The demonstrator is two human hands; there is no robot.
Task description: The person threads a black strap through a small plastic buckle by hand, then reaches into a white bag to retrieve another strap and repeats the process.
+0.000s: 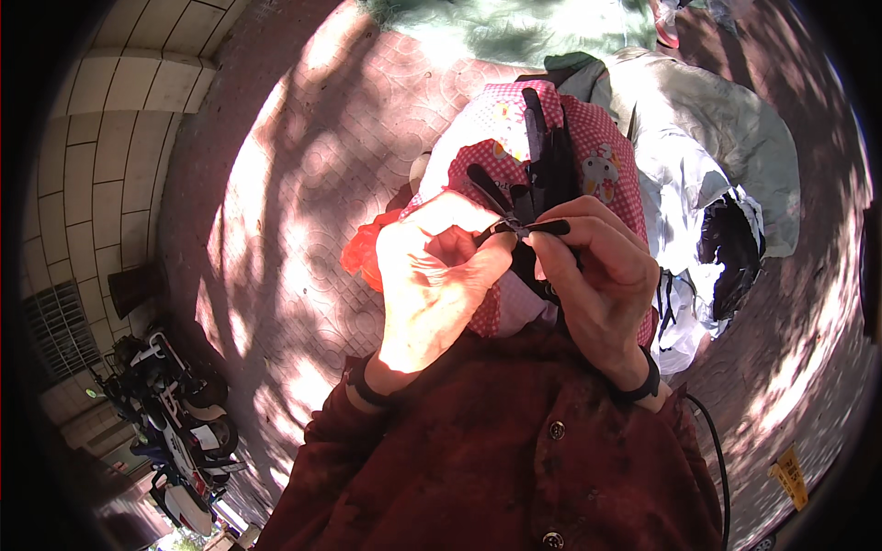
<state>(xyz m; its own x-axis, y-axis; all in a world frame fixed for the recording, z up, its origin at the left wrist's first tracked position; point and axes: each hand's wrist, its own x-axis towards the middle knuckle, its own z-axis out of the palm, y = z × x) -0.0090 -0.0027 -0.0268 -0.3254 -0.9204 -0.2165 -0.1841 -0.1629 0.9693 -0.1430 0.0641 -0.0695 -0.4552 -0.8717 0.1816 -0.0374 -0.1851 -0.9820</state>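
Note:
My left hand [432,275] and my right hand [602,275] meet close under the camera. Both pinch a small black strap piece [528,228], thin and flat, held level between the fingertips. More black straps [542,138] rise from it over a pink checked cloth bag [597,156] with small cartoon prints. The bag rests against my dark red buttoned garment [514,459]. A dark band sits on each wrist. Part of the strap is hidden behind my fingers.
Below lies reddish patterned paving [312,184] in dappled sun and shade. A red plastic bag [363,253] shows left of my hands. Pale green and white bags with a black one [717,184] lie to the right. Parked scooters [175,413] stand at lower left by a tiled wall.

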